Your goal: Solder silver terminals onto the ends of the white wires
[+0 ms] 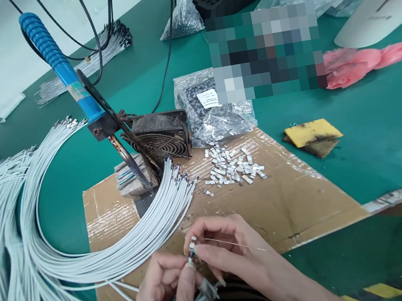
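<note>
My left hand (170,289) is closed in a pinch on the end of a white cable (191,263), low at the front edge of the cardboard. Thin coloured wires stick out of that end. Against them, my right hand (227,251) pinches a small white connector piece (193,242) between thumb and forefinger. A thin pale strand (235,243) runs across the right hand's fingers; whether it is gripped I cannot tell. A thick bundle of white cables (126,255) curves past to the left. Beyond the hands lies a loose pile of small white connector pieces (229,166).
A blue-handled soldering iron (60,71) slants down in a stand, beside a black fan (160,134). Cardboard (291,207) covers the bench front. Behind lies a clear plastic bag (213,112); to the right are a yellow sponge (313,132) and a pink bag (367,63).
</note>
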### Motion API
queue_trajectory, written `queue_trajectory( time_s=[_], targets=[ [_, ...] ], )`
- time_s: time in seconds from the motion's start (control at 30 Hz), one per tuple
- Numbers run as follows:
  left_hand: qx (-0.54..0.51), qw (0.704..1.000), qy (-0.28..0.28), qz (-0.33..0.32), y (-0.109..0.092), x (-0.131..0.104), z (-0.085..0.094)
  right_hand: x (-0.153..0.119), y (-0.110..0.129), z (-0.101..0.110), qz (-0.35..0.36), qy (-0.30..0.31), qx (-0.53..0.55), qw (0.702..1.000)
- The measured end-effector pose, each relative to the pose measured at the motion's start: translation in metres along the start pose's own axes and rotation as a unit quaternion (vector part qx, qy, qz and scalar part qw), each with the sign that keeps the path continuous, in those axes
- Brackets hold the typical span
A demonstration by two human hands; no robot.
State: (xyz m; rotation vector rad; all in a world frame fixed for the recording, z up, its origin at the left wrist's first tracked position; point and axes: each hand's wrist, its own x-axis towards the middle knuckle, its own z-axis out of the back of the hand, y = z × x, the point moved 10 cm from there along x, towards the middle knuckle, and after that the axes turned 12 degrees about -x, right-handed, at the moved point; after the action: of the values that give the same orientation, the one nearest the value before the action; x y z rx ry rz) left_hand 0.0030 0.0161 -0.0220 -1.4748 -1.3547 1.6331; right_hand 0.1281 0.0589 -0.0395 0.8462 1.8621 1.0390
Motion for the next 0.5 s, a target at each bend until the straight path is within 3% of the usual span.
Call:
queue_trajectory(
  time_s=[0.5],
  targets=[
    [-0.017,1.000,-0.002,-0.003,0.0024,-0.0015,0.0000,0.0011,-0.0033,-0.0031,0.004,0.017,0.039,0.999]
  ],
)
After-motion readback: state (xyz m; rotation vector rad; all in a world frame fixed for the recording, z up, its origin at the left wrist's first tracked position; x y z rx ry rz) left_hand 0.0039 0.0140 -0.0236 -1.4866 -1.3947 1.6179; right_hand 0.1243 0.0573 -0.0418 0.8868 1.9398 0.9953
